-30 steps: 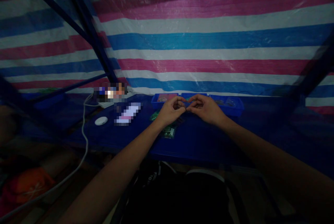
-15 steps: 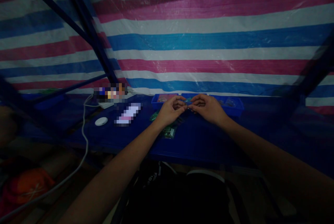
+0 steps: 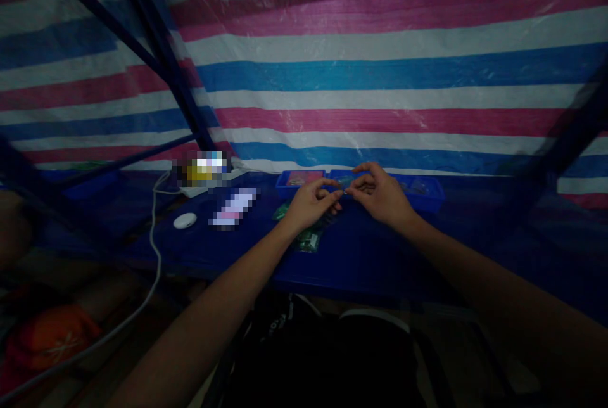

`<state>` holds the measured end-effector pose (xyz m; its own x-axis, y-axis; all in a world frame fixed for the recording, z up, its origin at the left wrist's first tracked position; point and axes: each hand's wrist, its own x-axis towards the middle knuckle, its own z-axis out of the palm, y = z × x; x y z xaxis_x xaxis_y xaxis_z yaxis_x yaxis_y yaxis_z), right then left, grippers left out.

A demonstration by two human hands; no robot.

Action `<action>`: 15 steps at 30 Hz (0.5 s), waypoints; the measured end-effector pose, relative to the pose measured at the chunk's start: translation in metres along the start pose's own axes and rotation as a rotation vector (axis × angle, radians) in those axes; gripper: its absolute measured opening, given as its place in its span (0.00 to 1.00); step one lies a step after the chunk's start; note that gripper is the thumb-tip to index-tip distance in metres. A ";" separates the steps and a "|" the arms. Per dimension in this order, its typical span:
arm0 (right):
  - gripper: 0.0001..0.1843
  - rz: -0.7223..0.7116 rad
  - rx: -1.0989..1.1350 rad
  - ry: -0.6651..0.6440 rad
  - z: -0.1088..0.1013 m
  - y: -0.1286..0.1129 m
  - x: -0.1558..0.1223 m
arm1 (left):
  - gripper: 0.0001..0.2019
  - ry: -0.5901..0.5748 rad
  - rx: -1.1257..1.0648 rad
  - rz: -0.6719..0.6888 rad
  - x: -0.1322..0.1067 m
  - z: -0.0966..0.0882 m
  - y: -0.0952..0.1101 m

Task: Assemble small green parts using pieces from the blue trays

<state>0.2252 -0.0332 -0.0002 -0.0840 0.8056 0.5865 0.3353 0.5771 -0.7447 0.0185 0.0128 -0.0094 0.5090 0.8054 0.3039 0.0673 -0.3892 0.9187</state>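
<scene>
My left hand (image 3: 314, 203) and my right hand (image 3: 377, 194) meet fingertip to fingertip above the blue table. The left thumb and fingers are pinched together; whatever sits between them is too small and dark to name. On the right, thumb and index finger also come close in a pinch, with the other fingers curled loosely. Behind the hands stand small blue bins: the left bin (image 3: 281, 189) has reddish contents, the middle bin (image 3: 335, 175) holds something clear and greenish, and the right bin (image 3: 434, 197) holds small clear packets. Green plastic packets (image 3: 308, 241) lie under my left wrist.
Left on the table (image 3: 361, 268) are a phone (image 3: 234, 207), a round white object (image 3: 185, 221) and a blurred-out device (image 3: 202, 169). A white cable (image 3: 152, 237) hangs over the edge. Blue posts (image 3: 183, 97) frame a striped sheet (image 3: 380, 72). Another person's orange clothing (image 3: 61, 335) shows at lower left.
My right hand's upper fingers have lifted and spread a little from the left. The left fingers have shifted downward slightly. Both hands stay in the same place over the table.
</scene>
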 end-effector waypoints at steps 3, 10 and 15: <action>0.23 -0.106 -0.126 0.004 -0.002 -0.007 -0.003 | 0.22 -0.029 -0.094 -0.002 0.000 0.000 0.006; 0.25 -0.287 -0.406 -0.090 -0.002 -0.011 -0.005 | 0.20 0.033 -0.203 -0.050 0.004 0.000 0.006; 0.22 -0.245 -0.400 -0.128 0.001 -0.012 -0.006 | 0.11 0.134 -0.043 0.022 0.006 -0.005 -0.006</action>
<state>0.2205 -0.0447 0.0043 -0.3117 0.6769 0.6668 0.6234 0.6753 -0.3940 0.0167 0.0221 -0.0114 0.3910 0.8505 0.3520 0.0197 -0.3900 0.9206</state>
